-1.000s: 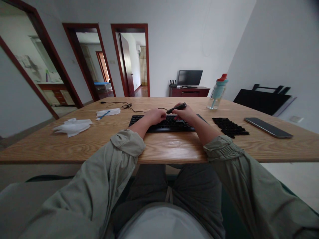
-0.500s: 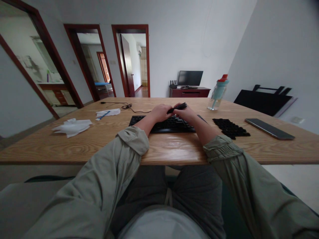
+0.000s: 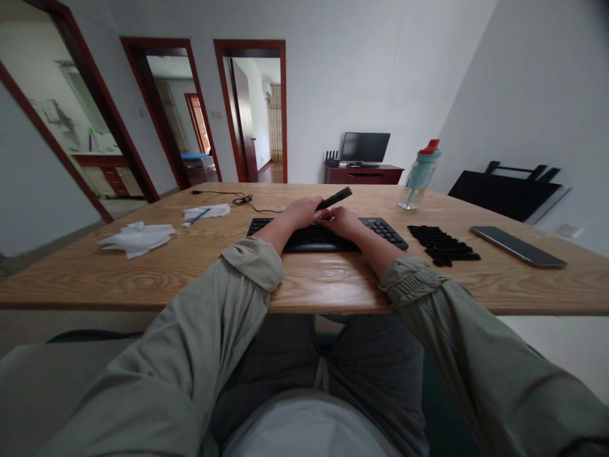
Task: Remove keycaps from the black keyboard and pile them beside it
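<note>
A black keyboard lies near the middle of the wooden table, its centre covered by both my hands. My left hand is closed over it around a slim black stick-like tool, whose far end points up to the right; its exact kind is unclear. Right beside it, my right hand has its fingers drawn together low against the keys, close to the left fingertips. What these fingers pinch, if anything, is hidden. To the right of the keyboard lies a patch of small black keycaps, set close together.
White tissues lie at the left, with a thin blue-and-white stick on another tissue. A black cable coils behind. A clear bottle with a red lid stands back right; a dark phone lies at far right.
My right hand has come off the black tool and moved down and left to the keys, uncovering the keyboard's right end. The tool stays in my left hand, now tilted more upward.
</note>
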Motion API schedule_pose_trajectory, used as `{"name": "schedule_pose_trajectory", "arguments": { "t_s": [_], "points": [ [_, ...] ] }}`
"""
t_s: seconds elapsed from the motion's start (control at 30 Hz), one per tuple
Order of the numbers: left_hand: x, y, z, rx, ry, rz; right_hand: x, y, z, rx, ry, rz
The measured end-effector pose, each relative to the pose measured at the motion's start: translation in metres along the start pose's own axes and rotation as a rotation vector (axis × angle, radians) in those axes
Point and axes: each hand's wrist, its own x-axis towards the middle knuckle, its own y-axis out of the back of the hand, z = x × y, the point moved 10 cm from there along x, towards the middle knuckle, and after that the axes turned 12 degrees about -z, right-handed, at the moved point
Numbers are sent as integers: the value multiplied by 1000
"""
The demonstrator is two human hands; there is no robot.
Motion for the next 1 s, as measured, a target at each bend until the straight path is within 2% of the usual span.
{"name": "schedule_pose_trajectory", "arguments": {
  "t_s": [0.43,0.83,1.0],
  "points": [
    [-3,0,-7,9,0,15,11,-4,-4,-152,-7,1],
    [-11,-3,-29,-94,88,86,7,-1,-21,-230,6,-13],
    [-15,-5,-32,-95,131,92,-2,-3,-35,-205,137,17]
  ]
}}
